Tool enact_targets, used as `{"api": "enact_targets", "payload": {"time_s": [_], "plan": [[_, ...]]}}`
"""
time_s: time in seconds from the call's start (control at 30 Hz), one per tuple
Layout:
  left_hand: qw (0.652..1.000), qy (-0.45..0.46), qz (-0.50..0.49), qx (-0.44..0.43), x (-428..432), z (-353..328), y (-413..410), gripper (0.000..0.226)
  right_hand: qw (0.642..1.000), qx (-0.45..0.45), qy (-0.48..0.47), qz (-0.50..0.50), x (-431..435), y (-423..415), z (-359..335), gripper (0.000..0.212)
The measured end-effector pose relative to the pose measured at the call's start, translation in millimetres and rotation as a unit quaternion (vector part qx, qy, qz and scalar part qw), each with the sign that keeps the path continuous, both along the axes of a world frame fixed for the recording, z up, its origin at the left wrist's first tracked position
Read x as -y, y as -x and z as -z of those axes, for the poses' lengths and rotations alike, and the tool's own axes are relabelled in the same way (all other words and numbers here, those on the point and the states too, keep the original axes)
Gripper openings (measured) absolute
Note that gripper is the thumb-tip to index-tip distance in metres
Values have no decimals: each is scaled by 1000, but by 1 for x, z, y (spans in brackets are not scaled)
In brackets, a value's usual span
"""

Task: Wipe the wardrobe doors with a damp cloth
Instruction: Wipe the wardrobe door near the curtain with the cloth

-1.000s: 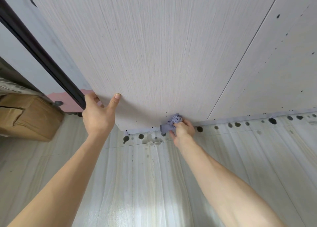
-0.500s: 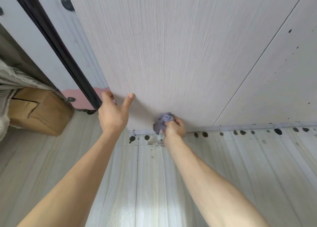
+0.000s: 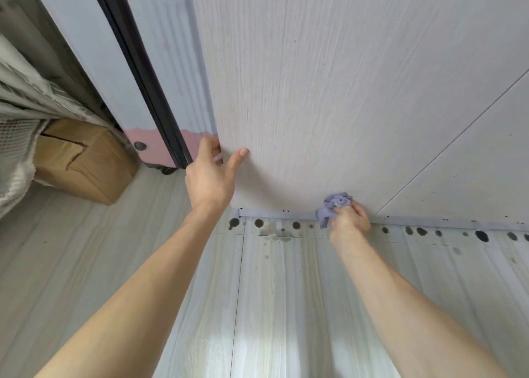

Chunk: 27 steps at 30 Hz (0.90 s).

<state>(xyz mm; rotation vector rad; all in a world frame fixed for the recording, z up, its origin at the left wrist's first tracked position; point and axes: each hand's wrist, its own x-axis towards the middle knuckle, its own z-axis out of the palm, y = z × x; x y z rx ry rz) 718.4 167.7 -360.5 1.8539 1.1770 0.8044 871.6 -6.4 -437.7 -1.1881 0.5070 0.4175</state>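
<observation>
Both hands are low on the pale wardrobe door (image 3: 329,91). Her left hand (image 3: 210,174) hooks its fingers round the door's left edge, thumb flat on the face. Her right hand (image 3: 349,219) squeezes a crumpled lilac cloth (image 3: 333,206) against the door's bottom edge, just above the spotted floor (image 3: 272,292). A cardboard box (image 3: 83,160) sits off left.

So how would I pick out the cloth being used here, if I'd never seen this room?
Find the big pale wood-grain wardrobe door and follow it down to its bottom edge. There the right hand grips a small crumpled cloth against the door. It is bluish-purple, soft and bunched up, unlike the flat hard surfaces around it.
</observation>
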Motion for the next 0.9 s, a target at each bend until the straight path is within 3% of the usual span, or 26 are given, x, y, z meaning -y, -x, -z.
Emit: {"api": "enact_targets", "payload": {"time_s": [0.1,0.2,0.33,0.47,0.6,0.77,0.9], "plan": [[1000,-6,3,-6,-2,1,0,54,993,-21,53,-103,-24,22,18,27],[1000,-13,15,-17,-6,1,3,52,995,-84,-3,-48,-78,51,37,26],[998,-20,50,-27,-14,0,8,42,992,-109,3,-64,-111,72,49,20],[998,-25,58,-23,-15,0,9,38,997,-45,57,-22,-74,39,56,22],[999,-29,44,-4,-13,6,7,39,997,-18,40,58,-28,-9,60,27],[998,-20,48,-22,-12,2,7,44,996,-38,52,-57,-42,19,40,29],[994,-27,89,-54,-17,11,24,33,997,-51,-9,-55,-107,73,28,31]]}}
